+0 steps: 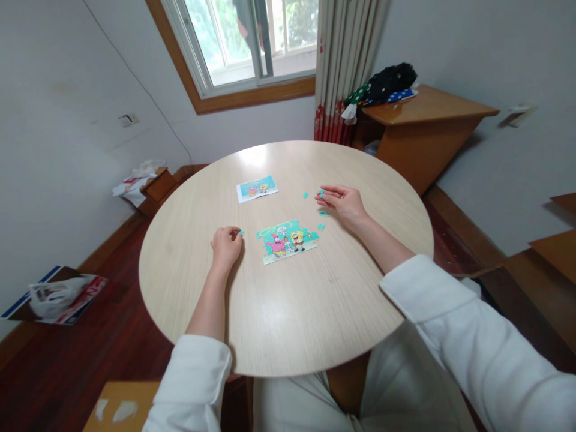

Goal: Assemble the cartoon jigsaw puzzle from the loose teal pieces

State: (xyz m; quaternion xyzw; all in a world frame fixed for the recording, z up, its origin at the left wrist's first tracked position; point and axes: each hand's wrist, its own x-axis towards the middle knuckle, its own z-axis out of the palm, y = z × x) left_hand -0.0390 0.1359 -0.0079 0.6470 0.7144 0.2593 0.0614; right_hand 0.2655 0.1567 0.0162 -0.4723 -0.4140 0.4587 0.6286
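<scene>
A partly joined jigsaw puzzle [288, 245] with cartoon figures lies flat on the round table [310, 324]. Left of it, my left hand [226, 245] is closed, pinching a small teal puzzle piece [240, 233] close to the tabletop. To the right and farther back, my right hand [344, 203] pinches another teal puzzle piece [321, 194] between thumb and fingers. Near that hand lie several loose teal pieces, among them a single piece [305, 195] and one nearer the puzzle [321, 227]. Behind the puzzle rests a printed picture sheet [257, 189] showing the same figures.
Beyond the table are a window [252, 42] and a long curtain [344, 66]. At the back right stands a wooden desk [432, 111] with dark dotted cloth [391, 84] on it. A plastic bag [58, 295] lies on the floor at the left.
</scene>
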